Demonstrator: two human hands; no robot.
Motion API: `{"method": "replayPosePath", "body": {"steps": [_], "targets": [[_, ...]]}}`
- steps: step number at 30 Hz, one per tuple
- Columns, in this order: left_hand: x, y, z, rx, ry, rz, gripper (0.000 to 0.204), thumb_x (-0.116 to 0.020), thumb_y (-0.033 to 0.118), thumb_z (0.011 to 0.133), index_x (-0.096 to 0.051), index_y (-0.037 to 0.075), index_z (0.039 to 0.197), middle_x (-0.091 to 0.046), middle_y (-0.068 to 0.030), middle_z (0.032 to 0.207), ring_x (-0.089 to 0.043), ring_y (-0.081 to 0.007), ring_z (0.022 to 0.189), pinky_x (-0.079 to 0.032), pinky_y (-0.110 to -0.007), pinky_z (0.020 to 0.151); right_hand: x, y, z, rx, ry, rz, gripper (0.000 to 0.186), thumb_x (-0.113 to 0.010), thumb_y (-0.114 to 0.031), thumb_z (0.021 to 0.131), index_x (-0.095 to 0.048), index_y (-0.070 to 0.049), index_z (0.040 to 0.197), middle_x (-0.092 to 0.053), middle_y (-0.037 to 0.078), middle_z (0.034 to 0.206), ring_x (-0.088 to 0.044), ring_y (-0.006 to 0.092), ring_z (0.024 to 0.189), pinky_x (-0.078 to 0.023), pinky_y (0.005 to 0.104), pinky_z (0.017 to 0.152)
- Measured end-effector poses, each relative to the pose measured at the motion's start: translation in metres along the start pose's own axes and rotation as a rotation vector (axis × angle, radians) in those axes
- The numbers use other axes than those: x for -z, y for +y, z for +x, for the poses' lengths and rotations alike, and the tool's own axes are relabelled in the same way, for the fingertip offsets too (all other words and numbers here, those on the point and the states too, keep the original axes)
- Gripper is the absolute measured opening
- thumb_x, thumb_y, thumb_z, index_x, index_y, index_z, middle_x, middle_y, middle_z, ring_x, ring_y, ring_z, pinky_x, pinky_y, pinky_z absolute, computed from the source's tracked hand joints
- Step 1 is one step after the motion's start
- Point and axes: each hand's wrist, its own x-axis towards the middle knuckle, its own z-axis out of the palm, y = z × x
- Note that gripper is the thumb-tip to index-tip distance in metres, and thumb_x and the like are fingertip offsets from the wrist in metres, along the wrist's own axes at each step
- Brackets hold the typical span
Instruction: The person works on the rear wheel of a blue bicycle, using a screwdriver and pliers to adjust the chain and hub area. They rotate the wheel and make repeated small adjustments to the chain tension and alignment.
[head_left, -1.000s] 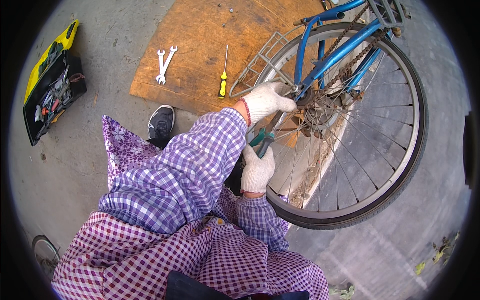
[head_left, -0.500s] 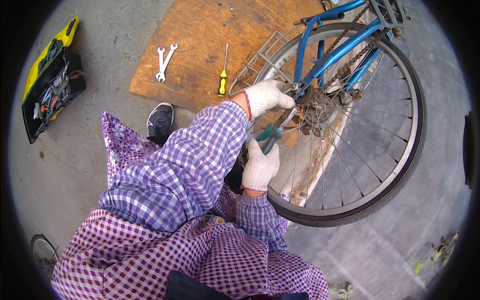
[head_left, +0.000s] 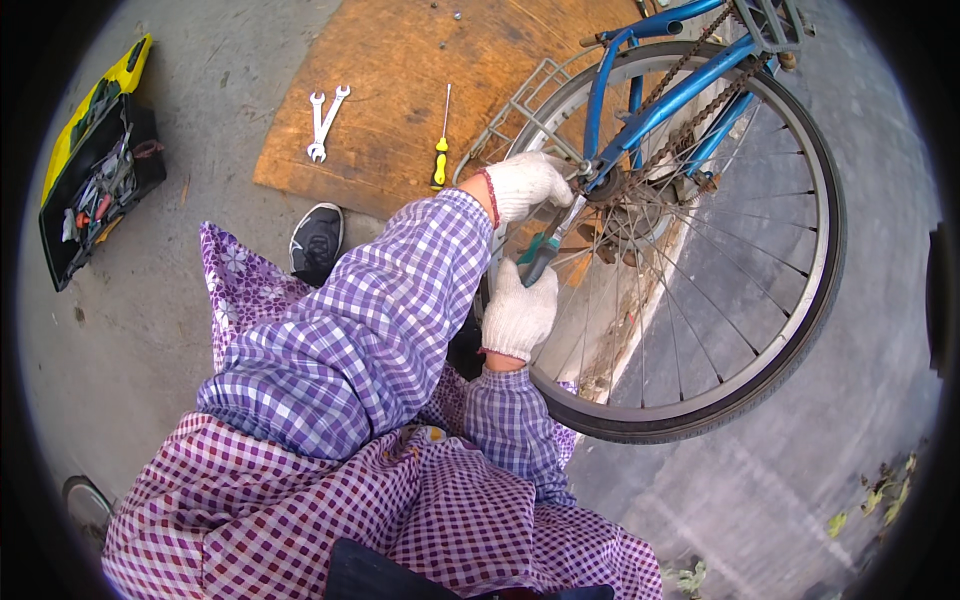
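Observation:
My right hand (head_left: 520,312), in a white knit glove, is closed around pliers (head_left: 541,257) with green and dark handles. The pliers slant up towards the hub area of the rear wheel (head_left: 688,408), their jaws close below my left fingers. My left hand (head_left: 527,187), gloved likewise, is closed at the end of the blue bicycle frame (head_left: 655,118), where the grey wire rack (head_left: 541,92) joins. What its fingertips pinch is hidden. A rusty chain (head_left: 690,125) runs along the frame to the hub.
Two open-ended wrenches (head_left: 324,125) and a yellow-black screwdriver (head_left: 441,150) lie on a wooden board (head_left: 385,75). An open black toolbox (head_left: 60,250) with a yellow lid stands on the concrete at left. My shoe (head_left: 318,240) is by the board's edge.
My right hand and the pliers have moved up slightly, bringing the jaws nearer my left fingertips. My left hand stays by the frame end. The whole view has shifted a little.

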Motion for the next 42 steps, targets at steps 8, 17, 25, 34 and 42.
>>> {"method": "replayPosePath", "body": {"steps": [8, 17, 25, 34, 42], "targets": [[-0.001, -0.004, 0.000, -0.058, 0.029, 0.015, 0.020, -0.076, 0.011, 0.084, -0.074, -0.005, 0.095, -0.071, -0.0130, 0.082, -0.068, -0.0211, 0.074, -0.054, -0.038, 0.070, -0.005, 0.002, 0.000, -0.032, 0.015, 0.048, 0.033, -0.077, -0.029, 0.088, -0.069, 0.001, 0.099, -0.069, 0.015, 0.089, -0.068, 0.0334, 0.084, -0.050, 0.0439, 0.082], [-0.003, 0.014, -0.018, 0.007, 0.019, 0.101, 0.056, -0.073, 0.008, 0.081, -0.061, -0.012, 0.132, -0.071, -0.0174, 0.097, -0.065, -0.0228, 0.086, -0.052, -0.035, 0.079, 0.001, 0.015, 0.004, -0.081, -0.069, 0.092, 0.031, -0.077, -0.028, 0.087, -0.065, 0.000, 0.097, -0.066, 0.014, 0.085, -0.066, 0.0309, 0.079, -0.051, 0.0438, 0.079], [0.001, 0.017, -0.020, 0.025, -0.013, -0.056, 0.074, -0.071, 0.005, 0.078, -0.051, -0.012, 0.147, -0.067, -0.0162, 0.099, -0.060, -0.0207, 0.085, -0.048, -0.032, 0.076, -0.004, 0.010, 0.005, -0.021, -0.034, 0.076, 0.033, -0.077, -0.030, 0.089, -0.067, 0.001, 0.098, -0.067, 0.013, 0.086, -0.066, 0.0277, 0.077, -0.051, 0.0418, 0.076], [0.006, 0.023, -0.021, 0.030, 0.000, -0.028, 0.074, -0.072, 0.006, 0.079, -0.052, -0.011, 0.147, -0.067, -0.0145, 0.096, -0.060, -0.0203, 0.085, -0.049, -0.032, 0.077, -0.008, 0.002, 0.010, -0.094, -0.075, 0.102, 0.035, -0.075, -0.029, 0.091, -0.064, 0.002, 0.102, -0.066, 0.015, 0.089, -0.067, 0.0323, 0.082, -0.052, 0.0439, 0.080], [0.005, 0.004, -0.009, 0.072, -0.022, -0.082, 0.074, -0.071, 0.002, 0.080, -0.049, -0.012, 0.149, -0.069, -0.0170, 0.101, -0.063, -0.0226, 0.088, -0.051, -0.033, 0.077, -0.013, 0.012, 0.007, -0.059, -0.039, 0.141, 0.033, -0.079, -0.028, 0.089, -0.065, 0.001, 0.097, -0.065, 0.010, 0.085, -0.064, 0.0206, 0.071, -0.051, 0.0360, 0.066]]}}
